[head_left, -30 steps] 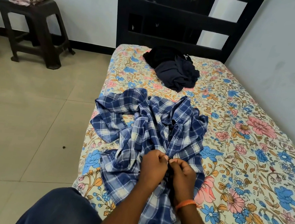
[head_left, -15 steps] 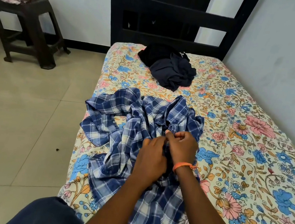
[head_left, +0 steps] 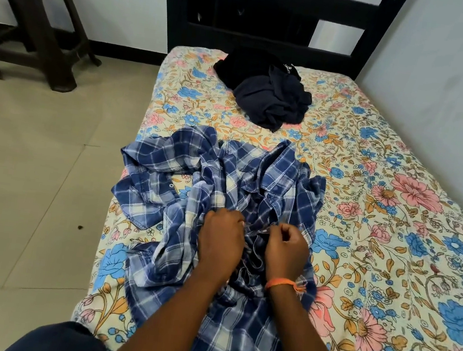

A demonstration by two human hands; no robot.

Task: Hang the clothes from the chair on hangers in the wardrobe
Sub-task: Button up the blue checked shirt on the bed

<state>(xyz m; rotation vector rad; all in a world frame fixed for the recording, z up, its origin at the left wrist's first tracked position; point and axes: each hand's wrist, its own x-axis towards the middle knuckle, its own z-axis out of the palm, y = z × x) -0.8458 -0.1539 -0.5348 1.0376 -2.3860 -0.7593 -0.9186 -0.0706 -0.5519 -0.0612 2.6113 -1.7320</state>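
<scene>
Checked cotton, blue crossed with white lines, lies rumpled in soft folds as a plaid shirt (head_left: 222,192) spread on the near half of the bed (head_left: 391,257), whose sheet is cream printed with pink, blue and orange flowers. The left hand (head_left: 220,237) and right hand (head_left: 288,250), the right wrist tied with an orange thread band (head_left: 282,283), sit side by side at the shirt's front, fingers curled and pinching the cloth edges. Beyond, near the black slatted headboard (head_left: 276,18), a heap of dark clothes (head_left: 266,91) shows small white lettering too small to read; a dark moulded stool (head_left: 36,29) stands on the pale tiled floor.
</scene>
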